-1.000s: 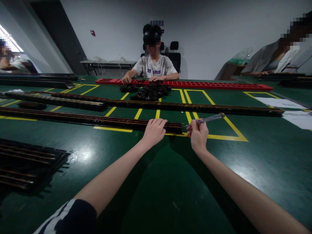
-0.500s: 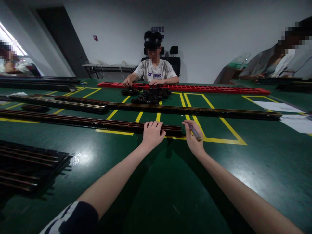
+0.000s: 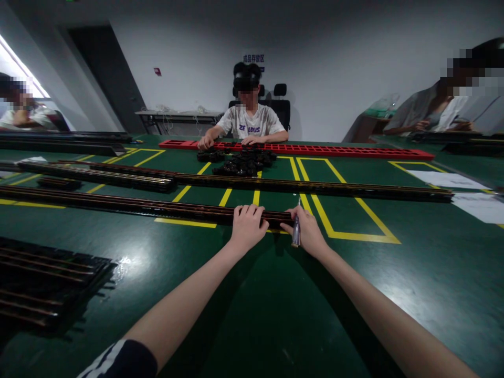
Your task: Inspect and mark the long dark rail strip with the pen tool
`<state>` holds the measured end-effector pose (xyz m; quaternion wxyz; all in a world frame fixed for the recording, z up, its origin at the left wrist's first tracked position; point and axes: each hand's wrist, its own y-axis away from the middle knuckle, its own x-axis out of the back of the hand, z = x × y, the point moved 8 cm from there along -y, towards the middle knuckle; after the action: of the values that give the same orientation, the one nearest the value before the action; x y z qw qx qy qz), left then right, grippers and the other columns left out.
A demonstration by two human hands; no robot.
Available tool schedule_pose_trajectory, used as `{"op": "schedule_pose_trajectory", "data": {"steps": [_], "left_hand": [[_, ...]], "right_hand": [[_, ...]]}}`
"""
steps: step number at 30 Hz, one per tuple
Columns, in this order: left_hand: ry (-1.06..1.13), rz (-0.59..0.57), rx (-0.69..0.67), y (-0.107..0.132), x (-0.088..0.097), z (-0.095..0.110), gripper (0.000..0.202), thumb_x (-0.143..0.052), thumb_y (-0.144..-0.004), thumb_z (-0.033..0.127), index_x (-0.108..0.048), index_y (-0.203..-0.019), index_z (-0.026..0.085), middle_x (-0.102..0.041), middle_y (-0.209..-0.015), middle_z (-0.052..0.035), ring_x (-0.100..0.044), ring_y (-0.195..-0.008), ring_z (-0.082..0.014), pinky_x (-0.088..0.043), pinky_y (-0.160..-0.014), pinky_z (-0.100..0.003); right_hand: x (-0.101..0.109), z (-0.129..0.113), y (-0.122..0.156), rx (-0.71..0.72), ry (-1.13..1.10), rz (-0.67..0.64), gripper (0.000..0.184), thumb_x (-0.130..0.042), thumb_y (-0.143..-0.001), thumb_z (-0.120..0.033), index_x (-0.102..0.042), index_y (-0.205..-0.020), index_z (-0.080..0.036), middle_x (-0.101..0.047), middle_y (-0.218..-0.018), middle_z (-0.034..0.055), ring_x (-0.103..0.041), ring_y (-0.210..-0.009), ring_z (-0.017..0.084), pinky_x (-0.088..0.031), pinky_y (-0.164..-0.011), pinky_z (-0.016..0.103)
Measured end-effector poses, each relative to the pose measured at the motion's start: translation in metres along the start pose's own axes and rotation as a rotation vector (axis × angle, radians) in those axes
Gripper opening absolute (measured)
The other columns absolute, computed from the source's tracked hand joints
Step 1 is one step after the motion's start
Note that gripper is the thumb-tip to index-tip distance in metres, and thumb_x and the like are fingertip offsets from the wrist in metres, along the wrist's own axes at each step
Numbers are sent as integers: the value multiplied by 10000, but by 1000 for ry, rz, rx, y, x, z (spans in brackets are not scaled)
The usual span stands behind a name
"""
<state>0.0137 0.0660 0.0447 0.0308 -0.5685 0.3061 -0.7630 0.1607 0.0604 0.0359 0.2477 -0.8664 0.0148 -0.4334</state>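
A long dark rail (image 3: 189,211) with thin copper-coloured lines along it lies across the green table in front of me. My left hand (image 3: 249,226) is closed over it near its right end, fingers on the far side and thumb on the near side. At that end is my right hand (image 3: 309,231), its thumb and finger touching the rail tip. Held in the same hand is a small screwdriver (image 3: 296,235) with a clear purplish handle, its thin shaft pointing away from me. The palm side of both hands is hidden.
Behind lies another long dark rail (image 3: 315,187), then a heap of black parts (image 3: 246,163) and a red slotted tray (image 3: 334,149). A co-worker (image 3: 252,123) sits opposite, hands at the tray. Dark strips (image 3: 43,278) lie at near left; papers (image 3: 478,206) at right.
My right hand has moved left onto the rail's end, and the screwdriver has swung to point away from me. My left hand stays on the rail. The view has tilted slightly upward.
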Motion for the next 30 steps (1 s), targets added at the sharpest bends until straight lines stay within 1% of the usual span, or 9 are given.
{"op": "schedule_pose_trajectory", "data": {"steps": [4,8,16,21,23,25,28,30], "left_hand": [[-40,7,-2,-1,0,0,268,-459,-848,277,-619,-1035,171,-665,-1032,-75,-575,-978,-239,-389,-932,-440],[-47,17,-15,-1,-1,1,265,-454,-850,276,-617,-1028,165,-662,-1023,-81,-573,-966,-243,-389,-917,-436],[-20,-2,-13,0,-3,0,279,-440,-867,291,-612,-1051,170,-662,-1042,-73,-571,-977,-234,-385,-929,-430],[-3,-9,-63,1,-2,7,338,-438,-876,329,-593,-1130,168,-658,-1100,-78,-564,-1040,-238,-379,-961,-430],[15,-10,-80,1,0,10,354,-429,-888,350,-587,-1147,167,-650,-1130,-78,-559,-1064,-231,-379,-979,-420],[39,-21,-83,2,1,12,363,-393,-912,353,-585,-1156,164,-643,-1157,-76,-556,-1085,-215,-377,-1004,-404],[53,-15,-53,1,2,9,384,-332,-942,332,-582,-1171,152,-633,-1189,-78,-544,-1126,-199,-346,-1057,-399],[41,-3,-15,1,1,5,399,-303,-952,320,-582,-1177,144,-631,-1194,-83,-536,-1146,-199,-322,-1083,-414]], "right_hand": [[-1,-2,-1,30,86,1,226,-533,-842,-318,-325,-783,-251,-647,-996,87,-582,-911,287,-452,-767,463],[-1,-3,0,16,123,4,215,-519,-838,-300,-316,-789,-249,-643,-954,84,-573,-892,280,-435,-762,437],[4,-8,2,-84,165,18,190,-532,-780,-284,-350,-812,-244,-639,-889,54,-550,-878,270,-379,-826,444],[10,-8,3,-121,248,97,220,-572,-709,-290,-382,-806,-235,-626,-863,76,-515,-892,292,-354,-842,453],[12,-10,4,-109,275,135,203,-564,-696,-252,-396,-809,-233,-636,-890,90,-509,-905,304,-345,-842,461],[13,-14,5,-73,310,173,167,-527,-701,-173,-415,-810,-232,-649,-950,106,-501,-960,324,-332,-850,475],[15,-16,7,-45,347,219,183,-432,-731,-61,-438,-791,-234,-664,-989,112,-477,-1056,341,-311,-869,496],[17,-12,8,-69,335,231,203,-381,-766,-45,-439,-762,-239,-674,-973,106,-484,-1057,337,-311,-873,503]]}}
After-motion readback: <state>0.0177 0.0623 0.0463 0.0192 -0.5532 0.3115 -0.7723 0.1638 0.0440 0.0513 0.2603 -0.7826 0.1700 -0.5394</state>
